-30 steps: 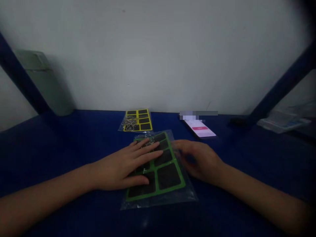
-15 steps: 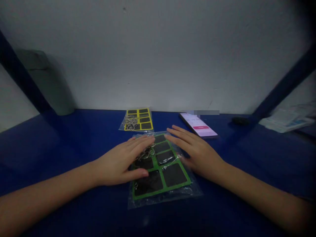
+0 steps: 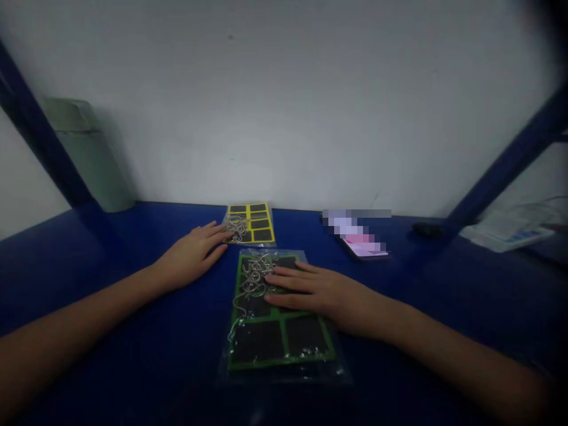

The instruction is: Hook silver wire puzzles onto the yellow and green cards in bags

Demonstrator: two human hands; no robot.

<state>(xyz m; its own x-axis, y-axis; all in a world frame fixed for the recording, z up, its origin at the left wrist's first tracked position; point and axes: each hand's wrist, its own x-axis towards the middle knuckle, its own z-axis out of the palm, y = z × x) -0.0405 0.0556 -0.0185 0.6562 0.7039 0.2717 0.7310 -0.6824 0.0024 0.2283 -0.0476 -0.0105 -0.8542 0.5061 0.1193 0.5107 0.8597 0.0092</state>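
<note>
In front of me on the blue table lies a clear plastic packet with a green-bordered sheet of dark squares (image 3: 260,340). Several curled silver wire pieces (image 3: 255,278) are bunched inside its upper left; their exact kind is unclear. My right hand (image 3: 323,293) rests flat over that packet's right side, fingers spread, tips at the wire pieces. Farther back is a similar packet with a yellow-bordered sheet (image 3: 258,225), also with curled wire pieces inside. My left hand (image 3: 190,254) lies outstretched on the table, its fingertips at the yellow packet's left edge, apparently touching it.
A phone (image 3: 359,236) with a lit screen, partly blurred out, lies at the back right. A green bottle-like container (image 3: 95,160) stands back left, near a blue post. A small dark object (image 3: 428,229) and a white item (image 3: 506,234) lie to the right. The wall closes off the back.
My left hand has left the green packet and moved left and back to the yellow one. My right hand has slid left onto the green packet, which has shifted slightly and straightened.
</note>
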